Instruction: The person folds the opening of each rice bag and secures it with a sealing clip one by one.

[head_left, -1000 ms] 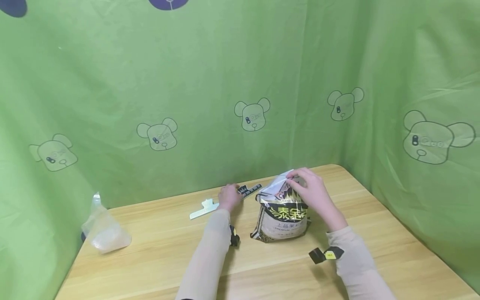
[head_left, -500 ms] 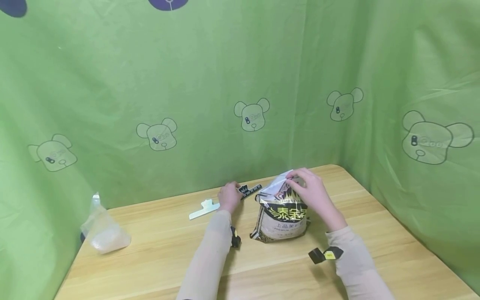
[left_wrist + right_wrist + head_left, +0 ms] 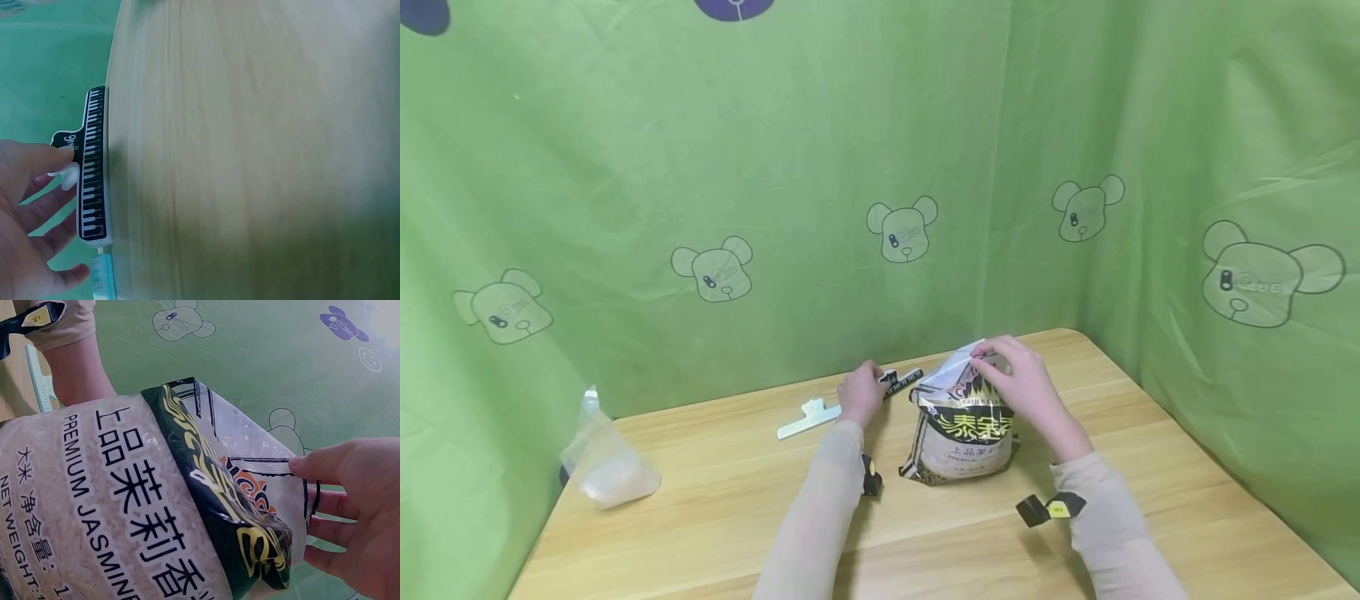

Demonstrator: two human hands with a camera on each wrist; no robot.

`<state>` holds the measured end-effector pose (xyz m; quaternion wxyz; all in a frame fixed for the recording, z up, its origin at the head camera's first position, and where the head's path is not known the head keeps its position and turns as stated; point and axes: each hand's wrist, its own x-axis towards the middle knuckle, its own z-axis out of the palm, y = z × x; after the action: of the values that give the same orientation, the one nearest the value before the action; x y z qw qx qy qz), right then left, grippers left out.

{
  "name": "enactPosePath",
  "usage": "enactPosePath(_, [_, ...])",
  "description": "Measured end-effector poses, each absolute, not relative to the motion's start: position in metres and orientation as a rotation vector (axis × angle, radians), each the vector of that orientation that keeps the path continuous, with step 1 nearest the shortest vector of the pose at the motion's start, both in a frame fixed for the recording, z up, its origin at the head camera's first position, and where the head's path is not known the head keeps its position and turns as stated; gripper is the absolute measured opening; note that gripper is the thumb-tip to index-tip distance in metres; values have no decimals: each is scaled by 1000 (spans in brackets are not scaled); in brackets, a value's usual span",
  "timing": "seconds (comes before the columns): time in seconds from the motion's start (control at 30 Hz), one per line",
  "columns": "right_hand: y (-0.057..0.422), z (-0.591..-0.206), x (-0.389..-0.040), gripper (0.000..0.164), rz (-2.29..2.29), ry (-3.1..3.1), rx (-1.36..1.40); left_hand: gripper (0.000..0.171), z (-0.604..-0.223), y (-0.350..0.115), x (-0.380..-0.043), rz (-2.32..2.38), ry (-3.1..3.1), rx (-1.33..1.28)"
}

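In the left wrist view, my left hand (image 3: 31, 200) pinches the handle of a black clip (image 3: 94, 169) printed with piano keys, thumb on top and fingers beneath. The clip is by the table's back edge. My right hand (image 3: 1018, 375) pinches the folded top corner of a bag of jasmine rice (image 3: 966, 442), which stands upright on the table. In the right wrist view, the thumb lies on the bag's white upper flap (image 3: 250, 440) with the fingers behind it. A pale mint clip (image 3: 808, 418) lies just left of my left hand.
A clear plastic bag (image 3: 617, 475) with whitish contents stands at the table's left edge. The wooden table (image 3: 722, 517) is backed by a green curtain (image 3: 805, 167) with bear-head prints on the back and sides.
My left hand has shifted very slightly, and the black clip in its fingers has tipped a little, its handle rising. The right hand and the rice bag have stayed in place.
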<state>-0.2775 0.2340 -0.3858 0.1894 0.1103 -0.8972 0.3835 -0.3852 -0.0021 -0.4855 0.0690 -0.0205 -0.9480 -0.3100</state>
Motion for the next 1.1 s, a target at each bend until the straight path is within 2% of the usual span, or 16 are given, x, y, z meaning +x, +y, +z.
enactPosePath(0.27, [232,-385,-278,18,1067,-2521,320,41,-482,-7,-382,-990,-2855,-109])
enactPosePath(0.77, [233,-386,-278,18,1078,-2518,307,37,-480,-13,-369,-1223,-2790,-187])
enactPosePath(1.1, [234,-387,-278,19,1067,-2523,310,36,-476,-12,-356,-1428,-2673,-149])
